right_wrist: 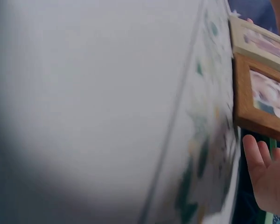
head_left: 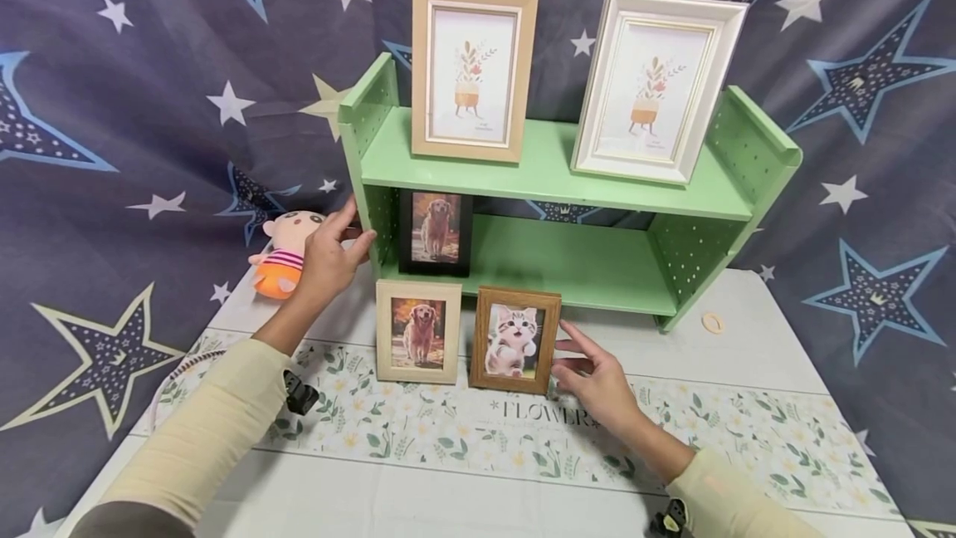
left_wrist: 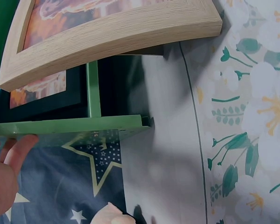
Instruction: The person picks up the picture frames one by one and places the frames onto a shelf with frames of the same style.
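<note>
My left hand [head_left: 336, 251] touches the left side panel of the green shelf [head_left: 575, 260], its fingers extended along the panel. In the left wrist view, the fingers [left_wrist: 21, 151] lie against the panel's outer face. My right hand [head_left: 601, 384] is beside the right edge of the brown photo frame [head_left: 553, 339] with the kitten picture, fingers loosely extended. The right wrist view shows that hand's fingertips [right_wrist: 248, 142] right by the frame's side. A light wood frame [head_left: 383, 330] with a dog picture stands to the left of the kitten frame.
A black frame [head_left: 465, 235] with a dog picture stands on the lower shelf. The top shelf bears a tan frame [head_left: 421, 73] and a white frame [head_left: 597, 90]. Left of the shelf sits a plush toy [head_left: 278, 276]. An orange ring [head_left: 713, 323] lies on the white tablecloth [head_left: 373, 488].
</note>
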The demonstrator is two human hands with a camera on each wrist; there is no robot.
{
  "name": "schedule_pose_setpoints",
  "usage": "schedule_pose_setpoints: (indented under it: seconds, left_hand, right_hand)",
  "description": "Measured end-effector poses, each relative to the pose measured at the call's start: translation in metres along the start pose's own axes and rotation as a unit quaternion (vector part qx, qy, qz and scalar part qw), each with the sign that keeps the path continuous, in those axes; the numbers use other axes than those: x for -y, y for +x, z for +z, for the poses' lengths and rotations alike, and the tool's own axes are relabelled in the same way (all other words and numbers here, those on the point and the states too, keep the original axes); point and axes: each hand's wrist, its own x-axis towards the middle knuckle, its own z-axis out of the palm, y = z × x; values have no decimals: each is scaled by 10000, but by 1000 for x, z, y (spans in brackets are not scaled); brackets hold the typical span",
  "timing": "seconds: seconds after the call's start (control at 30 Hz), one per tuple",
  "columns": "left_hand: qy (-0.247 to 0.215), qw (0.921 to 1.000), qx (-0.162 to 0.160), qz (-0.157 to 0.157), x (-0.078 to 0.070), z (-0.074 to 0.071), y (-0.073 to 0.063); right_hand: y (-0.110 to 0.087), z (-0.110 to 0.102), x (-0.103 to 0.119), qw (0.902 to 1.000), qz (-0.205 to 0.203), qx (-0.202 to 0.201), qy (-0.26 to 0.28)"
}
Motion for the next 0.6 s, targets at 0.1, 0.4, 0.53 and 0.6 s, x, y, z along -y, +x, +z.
schedule_pose_setpoints:
  seconds: [0.1, 0.4, 0.53, 0.6]
  left_hand:
    - [16, 10000, -10, -2, 1, -1, 0]
    - [99, 9999, -62, -9, 3, 0, 1]
    - [57, 10000, -48, -7, 2, 1, 1]
    - [21, 10000, -34, -5, 2, 1, 1]
  right_hand:
    - [0, 6, -2, 9999, 111, -63, -6]
    - [0, 16, -8, 9994, 90, -298, -155]
    - [0, 18, -10, 9982, 3, -486, -348]
    - [0, 19, -11, 9976, 49, -553, -424]
